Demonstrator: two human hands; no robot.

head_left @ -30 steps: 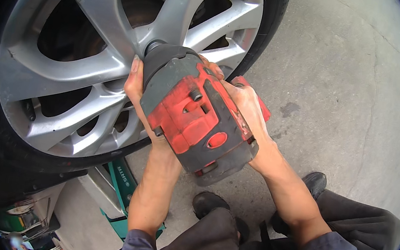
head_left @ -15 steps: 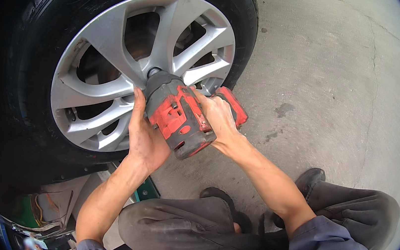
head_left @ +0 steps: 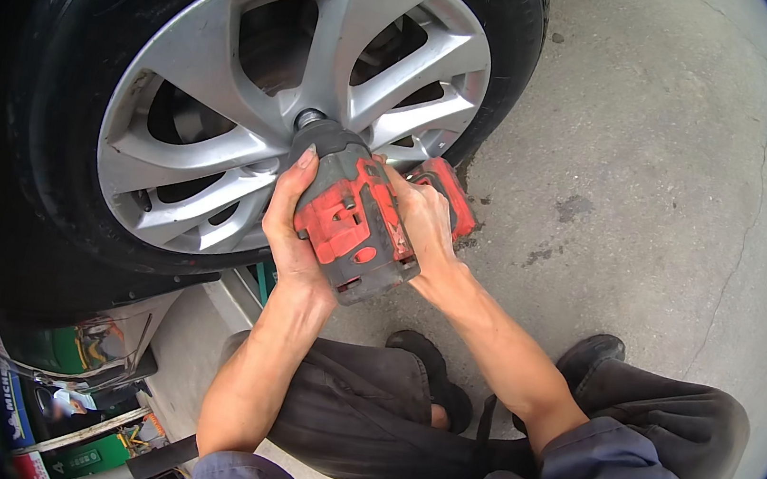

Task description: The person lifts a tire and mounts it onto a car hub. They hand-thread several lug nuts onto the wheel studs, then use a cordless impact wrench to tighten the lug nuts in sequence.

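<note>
A red-and-black cordless impact wrench [head_left: 352, 221] points at the hub area of a silver alloy wheel [head_left: 198, 73]. Its socket [head_left: 309, 117] reaches in among the inner ends of the spokes; the fastener there is hidden. My right hand [head_left: 427, 214] is wrapped round the handle, with the red battery [head_left: 451, 195] beyond it. My left hand [head_left: 299, 229] cups the tool's near side, thumb lying along the dark nose and the other fingers hidden beneath. Both hands are closed on the tool.
A black tyre [head_left: 61, 133] surrounds the wheel. Stained concrete floor [head_left: 643, 156] stretches to the right. My bent legs [head_left: 361, 419] and dark shoes [head_left: 429, 374] are just below the tool. A green-and-grey object [head_left: 253, 286] sits under the tyre, and glossy bodywork [head_left: 92, 347] lies at lower left.
The view has shifted closer to the wheel. My left thumb has moved onto the wrench's nose, and the hand lies more snugly against the tool. My right hand keeps its grip.
</note>
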